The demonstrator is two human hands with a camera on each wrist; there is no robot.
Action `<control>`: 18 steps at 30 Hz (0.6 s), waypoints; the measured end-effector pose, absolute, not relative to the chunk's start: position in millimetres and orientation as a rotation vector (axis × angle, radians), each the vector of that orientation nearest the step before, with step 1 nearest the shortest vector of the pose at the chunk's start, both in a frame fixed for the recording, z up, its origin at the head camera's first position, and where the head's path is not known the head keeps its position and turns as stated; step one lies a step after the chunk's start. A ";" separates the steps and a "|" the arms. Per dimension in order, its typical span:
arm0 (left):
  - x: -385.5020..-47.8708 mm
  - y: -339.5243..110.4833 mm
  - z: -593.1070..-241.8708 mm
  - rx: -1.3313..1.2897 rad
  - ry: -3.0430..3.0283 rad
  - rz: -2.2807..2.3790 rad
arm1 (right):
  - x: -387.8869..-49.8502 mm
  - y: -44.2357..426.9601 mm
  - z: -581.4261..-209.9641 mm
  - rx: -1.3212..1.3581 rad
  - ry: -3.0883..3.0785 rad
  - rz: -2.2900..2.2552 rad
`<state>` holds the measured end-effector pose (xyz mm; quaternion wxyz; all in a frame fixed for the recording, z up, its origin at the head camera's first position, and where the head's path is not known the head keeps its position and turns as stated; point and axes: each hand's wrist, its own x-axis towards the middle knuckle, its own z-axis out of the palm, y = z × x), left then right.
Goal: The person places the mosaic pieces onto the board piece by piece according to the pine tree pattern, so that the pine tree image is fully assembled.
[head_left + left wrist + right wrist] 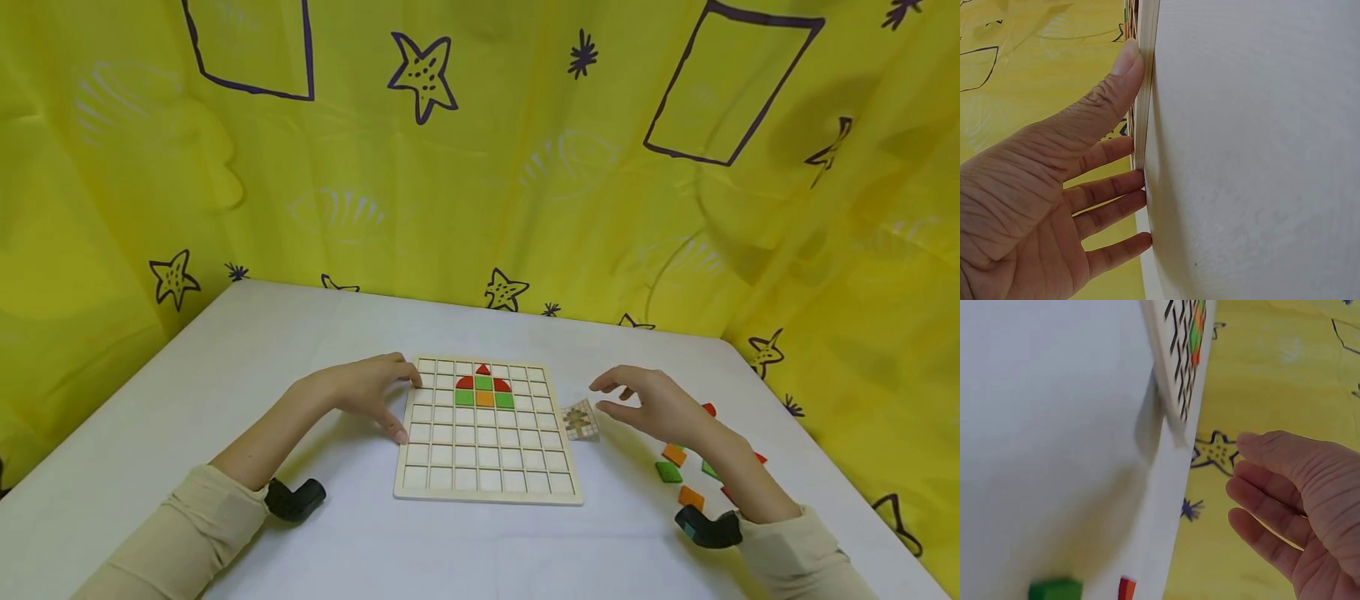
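A square wooden grid board lies on the white table. In its upper rows sit colored pieces: a red triangle on top, several green squares, an orange square and two red rounded pieces. My left hand rests against the board's left edge, thumb and spread fingers touching it. By the right edge lies a small curled pattern card. Just right of that card my right hand hovers, fingers loosely bent, nothing between them.
Loose red, green and orange pieces lie scattered on the right of the table, partly hidden by my right forearm. A yellow curtain with drawn stars hangs behind and beside the table.
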<state>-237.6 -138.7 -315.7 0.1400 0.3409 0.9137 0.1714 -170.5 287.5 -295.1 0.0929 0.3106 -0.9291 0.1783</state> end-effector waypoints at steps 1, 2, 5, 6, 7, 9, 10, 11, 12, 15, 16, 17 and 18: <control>-237.7 -138.8 -315.7 0.985 2.639 0.497 | -169.9 291.6 -296.2 0.896 -2.771 0.515; -237.7 -138.9 -315.7 0.987 2.637 0.499 | -169.3 295.8 -297.6 0.864 -2.783 0.499; -237.9 -138.8 -315.8 0.992 2.637 0.499 | -168.7 308.2 -302.3 0.755 -2.834 0.447; -237.9 -138.8 -315.7 0.993 2.638 0.499 | -168.8 312.0 -303.7 0.718 -2.854 0.432; -237.9 -138.8 -315.6 0.992 2.639 0.499 | -169.1 315.7 -305.2 0.686 -2.871 0.422; -237.8 -138.8 -315.4 0.991 2.640 0.499 | -169.7 322.8 -308.3 0.641 -2.895 0.414; -237.6 -138.9 -315.1 0.989 2.641 0.501 | -170.2 325.9 -309.9 0.627 -2.904 0.413; -237.4 -138.9 -315.0 0.986 2.640 0.503 | -170.6 328.8 -311.6 0.616 -2.909 0.413; -237.2 -138.9 -315.0 0.985 2.639 0.505 | -170.8 331.6 -313.2 0.607 -2.913 0.413; -236.6 -139.1 -315.1 0.987 2.637 0.512 | -170.8 338.0 -317.3 0.581 -2.929 0.427; -236.4 -139.1 -315.2 0.988 2.637 0.515 | -170.6 339.5 -318.4 0.574 -2.933 0.430; -236.4 -139.0 -315.4 0.990 2.636 0.516 | -170.5 340.9 -319.4 0.563 -2.939 0.436; -236.3 -139.0 -315.5 0.991 2.637 0.517 | -170.3 341.9 -320.1 0.554 -2.945 0.441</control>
